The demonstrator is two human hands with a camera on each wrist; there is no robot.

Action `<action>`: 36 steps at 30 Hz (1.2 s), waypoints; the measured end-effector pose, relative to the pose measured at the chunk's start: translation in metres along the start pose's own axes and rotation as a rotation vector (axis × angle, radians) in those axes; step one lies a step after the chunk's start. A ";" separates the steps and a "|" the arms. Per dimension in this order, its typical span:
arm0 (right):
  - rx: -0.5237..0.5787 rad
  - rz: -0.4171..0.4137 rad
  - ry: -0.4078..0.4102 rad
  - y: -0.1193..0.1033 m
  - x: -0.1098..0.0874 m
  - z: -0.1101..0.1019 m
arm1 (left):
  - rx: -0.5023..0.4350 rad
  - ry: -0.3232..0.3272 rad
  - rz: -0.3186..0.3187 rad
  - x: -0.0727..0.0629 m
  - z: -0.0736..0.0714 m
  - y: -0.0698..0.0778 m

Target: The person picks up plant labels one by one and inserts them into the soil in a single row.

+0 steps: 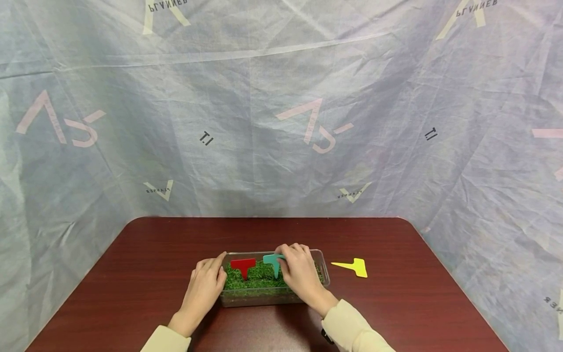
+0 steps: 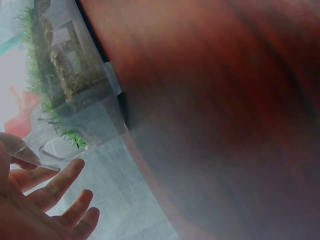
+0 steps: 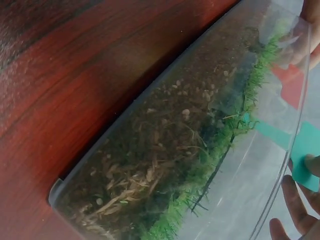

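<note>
A clear plastic box holds soil topped with green grass. At its left end my left hand grips the rim, thumb on one side and fingers on the other. My right hand reaches over the box and pinches the head of a teal T-shaped plant label. The teal label's stem points down, its tip at the grass in the right wrist view. To its left a red plant label stands upright in the grass.
A yellow plant label lies flat on the dark red wooden table, right of the box. Grey printed cloth hangs behind the table and along both sides.
</note>
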State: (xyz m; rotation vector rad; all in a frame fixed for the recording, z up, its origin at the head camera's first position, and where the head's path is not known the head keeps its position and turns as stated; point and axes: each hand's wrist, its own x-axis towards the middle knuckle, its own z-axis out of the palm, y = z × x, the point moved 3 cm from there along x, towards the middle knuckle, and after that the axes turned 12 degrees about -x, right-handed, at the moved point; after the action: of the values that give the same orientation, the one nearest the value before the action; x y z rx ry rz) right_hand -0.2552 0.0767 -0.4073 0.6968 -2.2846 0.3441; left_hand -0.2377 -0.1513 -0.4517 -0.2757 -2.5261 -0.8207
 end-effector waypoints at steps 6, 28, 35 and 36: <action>0.001 0.013 -0.018 0.001 -0.002 0.002 | -0.001 0.004 0.006 -0.001 0.000 0.000; 0.034 0.044 -0.089 0.005 -0.008 0.016 | -0.008 -0.012 -0.005 0.000 0.001 -0.001; 0.033 0.054 -0.104 0.007 -0.006 0.018 | -0.010 -0.025 -0.017 0.000 0.000 0.000; 0.033 0.055 -0.103 0.007 -0.006 0.018 | -0.009 -0.025 -0.017 0.000 0.000 0.000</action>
State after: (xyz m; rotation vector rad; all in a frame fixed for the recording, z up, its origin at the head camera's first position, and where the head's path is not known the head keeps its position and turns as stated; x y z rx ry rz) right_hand -0.2655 0.0766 -0.4244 0.6833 -2.4045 0.3812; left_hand -0.2380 -0.1511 -0.4518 -0.2700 -2.5519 -0.8402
